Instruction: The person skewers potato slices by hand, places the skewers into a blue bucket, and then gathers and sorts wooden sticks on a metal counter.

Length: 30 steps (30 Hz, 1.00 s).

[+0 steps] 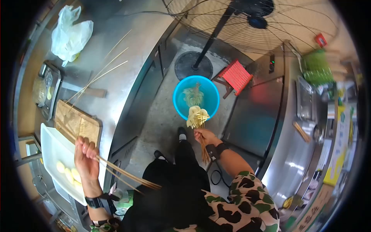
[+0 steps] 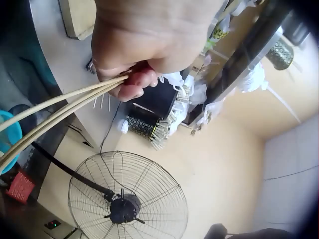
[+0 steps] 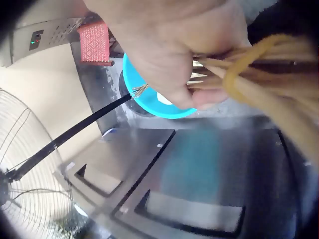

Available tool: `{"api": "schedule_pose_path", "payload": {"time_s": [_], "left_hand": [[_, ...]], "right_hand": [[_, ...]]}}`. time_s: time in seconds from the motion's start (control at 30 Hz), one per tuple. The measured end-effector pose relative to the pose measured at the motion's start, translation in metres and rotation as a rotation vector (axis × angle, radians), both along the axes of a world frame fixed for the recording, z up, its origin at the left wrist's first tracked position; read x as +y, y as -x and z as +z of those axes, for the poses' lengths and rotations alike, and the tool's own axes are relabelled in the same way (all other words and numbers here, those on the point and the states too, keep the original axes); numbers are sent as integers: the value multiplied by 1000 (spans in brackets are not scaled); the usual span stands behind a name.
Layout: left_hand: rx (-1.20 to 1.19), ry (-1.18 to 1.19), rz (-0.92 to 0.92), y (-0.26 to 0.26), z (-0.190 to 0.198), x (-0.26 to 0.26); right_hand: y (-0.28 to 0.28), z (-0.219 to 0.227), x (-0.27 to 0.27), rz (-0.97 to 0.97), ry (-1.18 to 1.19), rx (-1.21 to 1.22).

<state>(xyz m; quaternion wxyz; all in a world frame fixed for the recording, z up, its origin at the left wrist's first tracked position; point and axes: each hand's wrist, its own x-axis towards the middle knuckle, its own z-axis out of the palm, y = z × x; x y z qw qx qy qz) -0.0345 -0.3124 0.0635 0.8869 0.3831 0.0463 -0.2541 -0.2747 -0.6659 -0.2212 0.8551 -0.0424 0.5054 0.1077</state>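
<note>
My left hand (image 1: pixel 87 160) grips a few long bamboo skewers (image 1: pixel 127 176) above a white tray (image 1: pixel 49 145) holding several pale yellow, peeled pieces (image 1: pixel 69 175). Their ends point down toward my lap. With my right hand (image 1: pixel 206 136) I hold a bundle of skewers (image 1: pixel 204 149), pale yellow slices (image 1: pixel 198 115) threaded on its far end. A yellowish rubber band (image 3: pixel 232 74) circles the sticks in the right wrist view. The slices overlap the near rim of a blue tub (image 1: pixel 175 102) on the floor. Another skewered bundle (image 1: pixel 192 96) lies inside the tub.
Left, the metal counter (image 1: pixel 127 42) carries a wooden board (image 1: pixel 91 125), a knife (image 1: pixel 87 89), loose skewers (image 1: pixel 102 75) and a plastic bag (image 1: pixel 69 36). Beyond the tub stand a fan (image 1: pixel 197 63) and a red stool (image 1: pixel 235 76). Another metal counter (image 1: pixel 286 166) runs along the right.
</note>
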Motion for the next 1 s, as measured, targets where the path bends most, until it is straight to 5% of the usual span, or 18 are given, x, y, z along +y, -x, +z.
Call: {"api": "schedule_pose_path", "payload": {"time_s": [0.17,0.27,0.37,0.6,0.73,0.8,0.9,1.0], "left_hand": [[-31,-142,113,1,-11,-32],[-13,-235,137,1,-27,-48],[24,-259,165,-1,-41,-66],[78,-308,229,-10,-63,-96],[26,-385,200,-13,-70,-104],[45,-392,226,-14,-77,-107],[63,-423,245,-12,-81,-107],[43,-467,243,-12,-81,-106]], "right_hand": [[-61,-121,-46,-146,-228,43],[-98,-147,-54,-215,-128,161],[-102,-186,-52,-322,-377,99],[-160,-171,-65,-515,-659,108],[-200,-211,-111,-550,-803,29],[-220,-219,-143,-643,-774,-37],[-246,-231,-182,-660,-391,-90],[-230,-249,-202,-392,83,185]]}}
